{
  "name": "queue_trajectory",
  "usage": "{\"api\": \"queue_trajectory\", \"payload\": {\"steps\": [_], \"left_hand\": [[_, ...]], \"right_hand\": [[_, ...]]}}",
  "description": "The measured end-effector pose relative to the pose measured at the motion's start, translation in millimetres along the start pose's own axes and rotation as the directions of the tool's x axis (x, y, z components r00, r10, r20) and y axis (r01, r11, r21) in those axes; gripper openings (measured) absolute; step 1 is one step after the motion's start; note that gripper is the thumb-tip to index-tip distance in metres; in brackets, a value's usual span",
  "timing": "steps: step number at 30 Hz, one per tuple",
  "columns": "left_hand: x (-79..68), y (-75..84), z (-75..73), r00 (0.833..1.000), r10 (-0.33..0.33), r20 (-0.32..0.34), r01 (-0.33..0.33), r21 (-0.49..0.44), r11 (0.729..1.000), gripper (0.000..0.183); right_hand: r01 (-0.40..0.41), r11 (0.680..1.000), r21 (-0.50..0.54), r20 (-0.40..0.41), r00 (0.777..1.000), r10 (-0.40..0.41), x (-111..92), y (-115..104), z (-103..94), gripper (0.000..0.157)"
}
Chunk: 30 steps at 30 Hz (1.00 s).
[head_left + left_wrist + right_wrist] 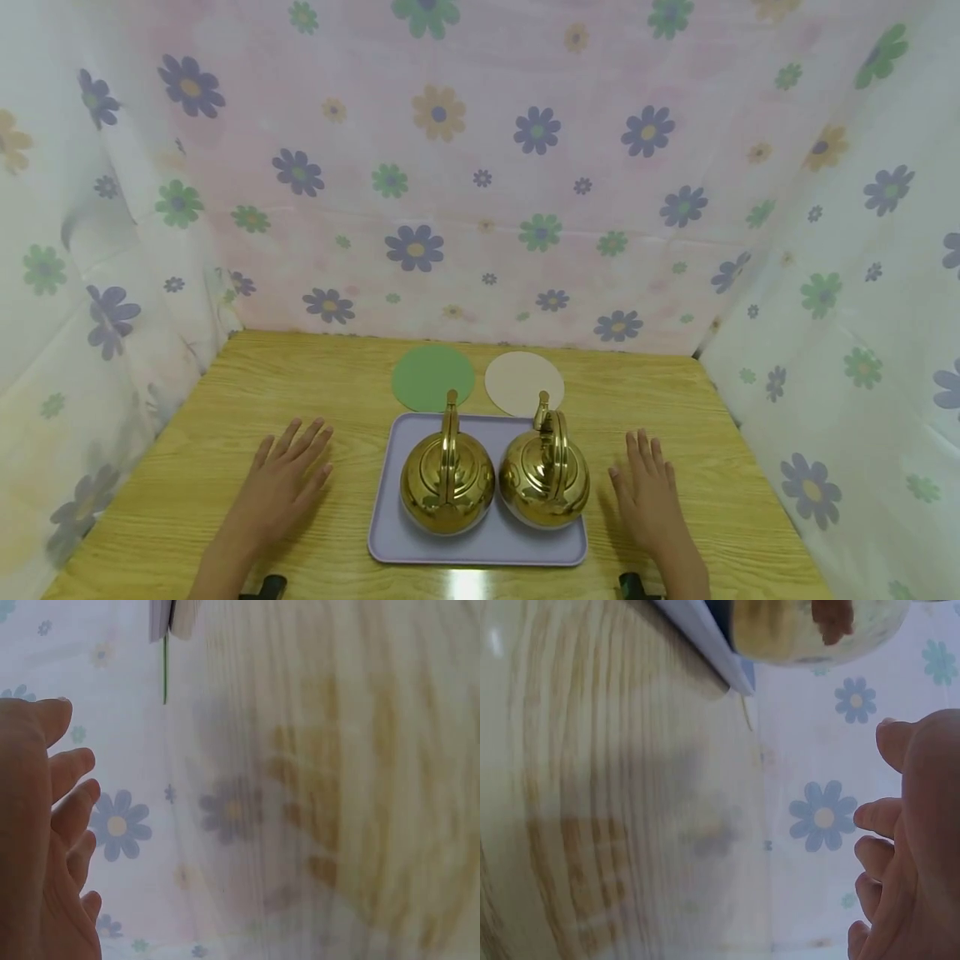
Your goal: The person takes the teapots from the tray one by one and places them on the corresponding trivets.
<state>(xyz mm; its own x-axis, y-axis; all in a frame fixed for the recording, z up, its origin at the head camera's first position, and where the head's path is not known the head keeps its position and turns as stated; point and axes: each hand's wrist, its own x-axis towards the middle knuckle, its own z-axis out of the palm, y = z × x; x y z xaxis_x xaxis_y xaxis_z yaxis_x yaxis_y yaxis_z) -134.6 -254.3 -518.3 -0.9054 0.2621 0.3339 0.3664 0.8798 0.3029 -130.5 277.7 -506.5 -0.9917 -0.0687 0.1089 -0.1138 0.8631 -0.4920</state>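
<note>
Two shiny gold kettles stand side by side on a pale purple tray [480, 550] in the head view. The left kettle [420, 492] has its spout pointing to the back, and so has the right kettle [525, 500]. To the left of the tray is my left hand [277, 483], palm down with fingers spread and nothing held. My right hand [651, 500] lies to the tray's right, fingers extended, also holding nothing. In the right wrist view, part of a gold kettle [780, 630] and the tray's edge [697, 630] show above my hand [922, 840].
Behind the tray lie a green round mat [431, 375] and a cream round mat [525, 379], side by side on the wooden table [637, 383]. Flower-patterned cloth [480, 200] hangs at the back and on both sides.
</note>
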Motion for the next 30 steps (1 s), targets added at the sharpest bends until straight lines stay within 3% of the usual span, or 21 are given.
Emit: {"api": "queue_trajectory", "payload": {"steps": [7, 13, 19, 24, 30], "left_hand": [[1.2, 8.6, 8.2, 0.996, 0.082, -0.045, -0.081, 0.009, 0.997, 0.051], [4.7, 16.9, 11.6, 0.977, 0.173, -0.123, -0.173, 0.006, 0.985, 0.050], [9.5, 27.7, 12.6, 0.969, 0.194, -0.151, -0.202, -0.040, 0.979, 0.049], [10.7, 35.1, 15.7, 0.981, 0.162, -0.103, -0.174, -0.124, 0.977, 0.047], [12.2, 36.6, 27.9, 0.989, 0.144, -0.030, -0.147, -0.201, 0.968, 0.045]], "right_hand": [[0.031, 0.999, 0.030, -0.013, 0.999, -0.031, -5, -16, -2.7, 0.064], [0.070, 0.995, 0.065, -0.028, 0.997, -0.069, -13, -34, -4.7, 0.063], [0.117, 0.988, 0.100, -0.123, 0.987, -0.105, -25, -51, -1.4, 0.061], [0.211, 0.964, 0.161, -0.301, 0.941, -0.155, -28, -66, 6.7, 0.065], [0.355, 0.895, 0.269, -0.446, 0.870, -0.210, -26, -83, 15.6, 0.060]]}}
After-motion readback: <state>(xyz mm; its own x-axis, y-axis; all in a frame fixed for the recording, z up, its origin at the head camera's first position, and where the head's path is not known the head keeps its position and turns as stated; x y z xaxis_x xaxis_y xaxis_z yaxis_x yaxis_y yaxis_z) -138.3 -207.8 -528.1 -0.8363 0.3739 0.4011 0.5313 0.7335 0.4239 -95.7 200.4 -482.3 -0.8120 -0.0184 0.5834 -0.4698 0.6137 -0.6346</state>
